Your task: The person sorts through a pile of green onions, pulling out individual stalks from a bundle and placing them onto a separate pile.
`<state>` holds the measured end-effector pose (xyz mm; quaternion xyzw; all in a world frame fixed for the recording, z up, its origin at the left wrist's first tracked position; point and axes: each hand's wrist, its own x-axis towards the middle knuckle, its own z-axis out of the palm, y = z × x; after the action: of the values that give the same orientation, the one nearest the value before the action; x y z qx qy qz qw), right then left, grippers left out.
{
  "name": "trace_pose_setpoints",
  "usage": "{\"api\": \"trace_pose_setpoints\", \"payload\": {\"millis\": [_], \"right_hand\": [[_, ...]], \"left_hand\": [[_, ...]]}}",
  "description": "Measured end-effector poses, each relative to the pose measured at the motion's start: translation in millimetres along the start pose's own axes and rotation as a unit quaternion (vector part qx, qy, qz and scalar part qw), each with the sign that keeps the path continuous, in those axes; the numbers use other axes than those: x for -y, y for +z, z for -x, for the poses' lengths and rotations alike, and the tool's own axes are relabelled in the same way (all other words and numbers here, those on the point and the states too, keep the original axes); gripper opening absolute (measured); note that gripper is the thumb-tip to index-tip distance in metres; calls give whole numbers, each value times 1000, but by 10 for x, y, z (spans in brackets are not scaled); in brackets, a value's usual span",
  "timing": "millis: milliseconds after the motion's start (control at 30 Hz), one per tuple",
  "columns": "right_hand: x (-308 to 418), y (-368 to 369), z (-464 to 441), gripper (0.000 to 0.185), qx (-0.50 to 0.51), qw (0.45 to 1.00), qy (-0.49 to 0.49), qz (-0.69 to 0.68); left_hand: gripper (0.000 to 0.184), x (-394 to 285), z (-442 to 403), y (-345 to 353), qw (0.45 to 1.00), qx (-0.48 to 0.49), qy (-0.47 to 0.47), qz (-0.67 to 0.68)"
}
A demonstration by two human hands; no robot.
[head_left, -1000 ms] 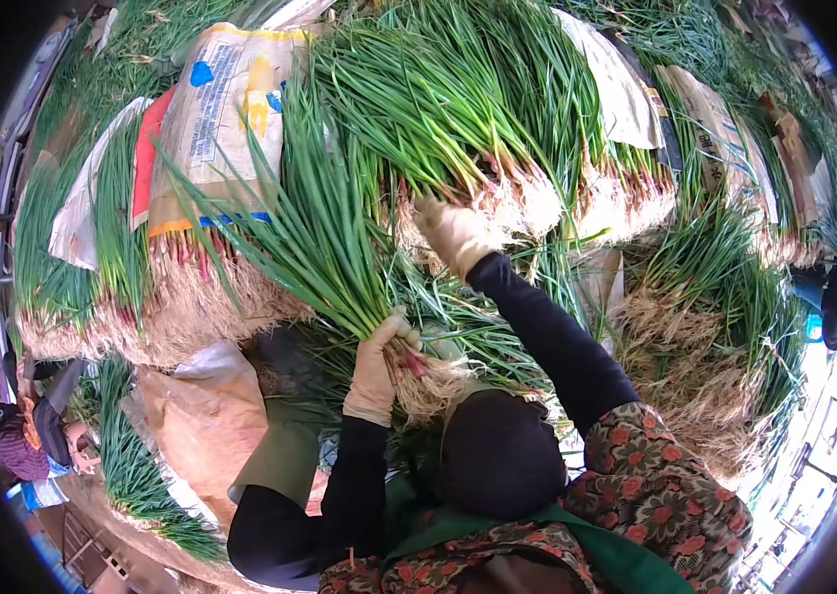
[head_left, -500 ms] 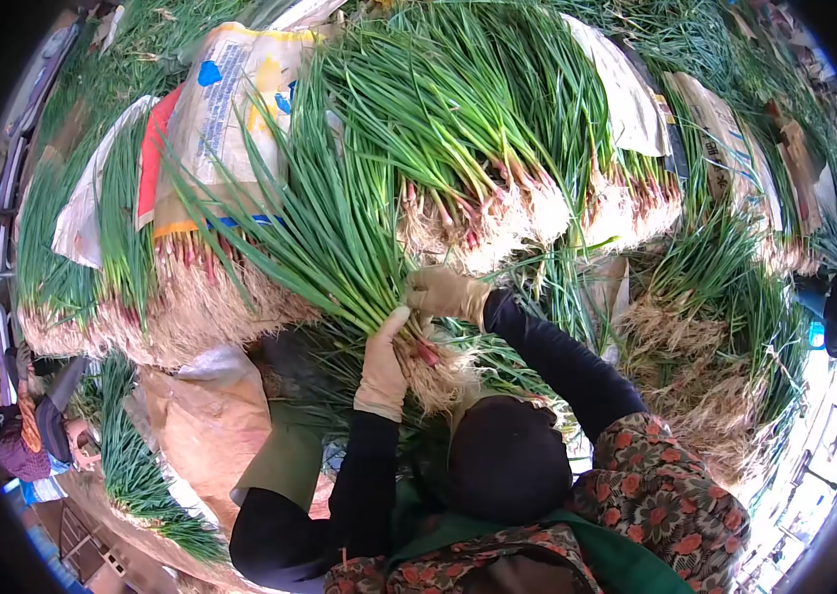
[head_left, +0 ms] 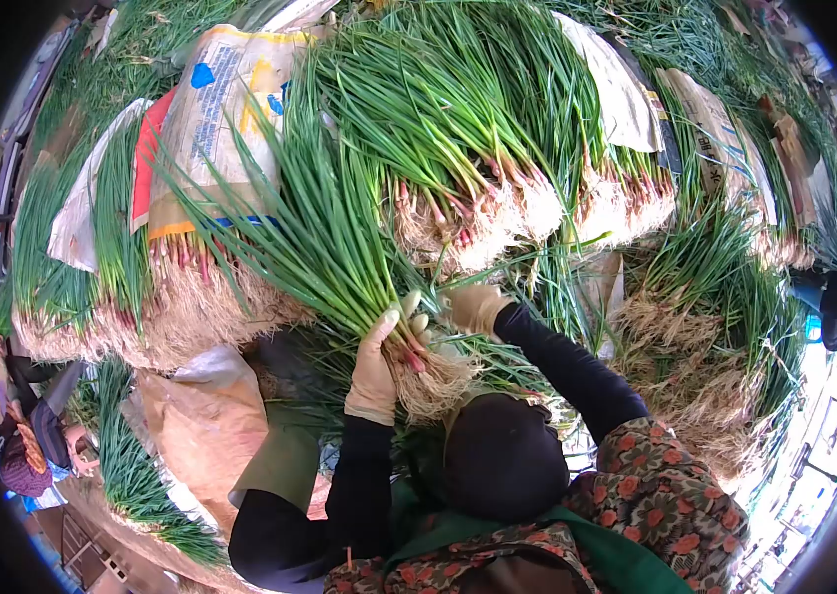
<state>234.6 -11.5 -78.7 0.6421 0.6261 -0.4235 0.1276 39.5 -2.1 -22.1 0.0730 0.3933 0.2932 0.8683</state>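
Observation:
A bunch of green onions (head_left: 354,267) is gripped near its base by my gloved left hand (head_left: 375,361), fingers wrapped round the stalks. Its long leaves fan up and to the left, while the reddish bulb ends and pale roots (head_left: 433,386) hang below the hand. Just right of the bunch is my right hand (head_left: 476,309), in a similar light glove and apart from the stalks. Its fingers are drawn together; what they hold, if anything, is too small to make out.
A large pile of green onions (head_left: 438,129) lies ahead, roots toward me. Printed sacks (head_left: 225,109) cover parts of it. More rooty bunches (head_left: 681,327) lie at right. An orange-brown sack (head_left: 205,406) is at lower left. Another person (head_left: 27,445) is at the far left.
My right hand has moved right, away from the bunch it was touching. The left hand keeps hold of the green onions, with its fingertips now showing.

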Motion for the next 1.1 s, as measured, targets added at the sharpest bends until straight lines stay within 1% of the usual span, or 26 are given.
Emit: {"api": "trace_pose_setpoints", "payload": {"millis": [33, 67, 100, 133, 167, 200, 233, 300, 333, 367, 400, 433, 467, 500, 533, 567, 600, 633, 733, 833, 900, 933, 967, 1000, 1100], "right_hand": [[126, -406, 177, 47, -62, 997, 8, -49], [31, -483, 20, 40, -237, 970, -6, -59], [-165, -521, -331, 30, -369, 927, -40, -49], [-72, -797, -365, 21, -437, 887, 36, 142], [-169, -936, -589, 17, -437, 886, 30, 152], [-238, -952, -871, 13, -482, 825, 70, 287], [-222, -1074, -958, 10, -473, 832, 57, 285], [-78, -1188, -904, 11, -408, 879, 80, 235], [-21, -1165, -809, 14, -418, 894, 43, 154], [49, -1098, -695, 17, -425, 903, 5, 70], [143, -1040, -533, 22, -379, 924, -7, -39], [139, -841, -446, 26, -379, 913, -99, -115], [196, -651, -379, 29, -307, 945, -106, -39], [83, -271, -484, 31, -328, 910, -250, -33], [315, -422, -119, 28, -158, 964, -148, -151], [281, -162, -162, 28, -278, 932, -184, -145], [330, -198, -67, 27, -251, 938, -168, -168], [387, -260, 21, 26, -224, 943, -154, -190], [453, -151, 91, 21, -255, 923, -195, -211], [390, -28, -45, 18, -178, 873, -233, -390], [382, 11, -45, 22, -127, 800, -202, -550], [418, 15, -10, 21, -54, 733, -123, -666], [439, 8, 18, 21, 21, 646, -40, -762], [492, -81, 118, 21, 51, 594, -21, -802], [423, -76, 81, 23, 59, 693, -10, -719]], "left_hand": [[38, 8, -28, -53, 999, 26, -12, 24], [38, 15, -65, -75, 997, 55, -23, 48], [37, 29, -98, -72, 998, 54, -19, 40], [36, 54, -113, -68, 998, 51, -16, 32], [35, 74, -121, -56, 999, 47, -13, 24], [30, 64, -107, -4, 993, 78, -31, 78], [30, 74, -113, -20, 995, 70, -20, 73], [31, 88, -135, -81, 997, 54, 2, 63], [32, 60, -73, 51, 998, -24, 13, 48], [31, -15, -35, 76, 1000, -18, -1, 10], [29, -62, -21, 88, 1000, -9, -17, -24], [28, -83, -10, 100, 998, -1, -36, -59], [24, -29, -22, 178, 997, -32, -4, -70], [24, 36, -91, 82, 996, -44, -9, -77], [24, 135, -216, -79, 995, -55, -13, -83], [24, 195, -277, -161, 994, -67, -16, -90], [23, 157, -194, -38, 992, -62, 9, -110], [23, 154, -197, -57, 992, -56, 13, -113], [23, 166, -172, -132, 993, -55, 18, -103], [22, 95, -31, -89, 993, -43, 6, -111], [23, 123, -52, -168, 996, -27, 19, -84], [23, 143, -73, -174, 997, -20, 24, -70], [22, 167, -98, -183, 998, -13, 29, -55], [22, 178, -89, -108, 999, -27, 29, -21], [22, 189, -116, -165, 999, -10, 12, -31]]}}
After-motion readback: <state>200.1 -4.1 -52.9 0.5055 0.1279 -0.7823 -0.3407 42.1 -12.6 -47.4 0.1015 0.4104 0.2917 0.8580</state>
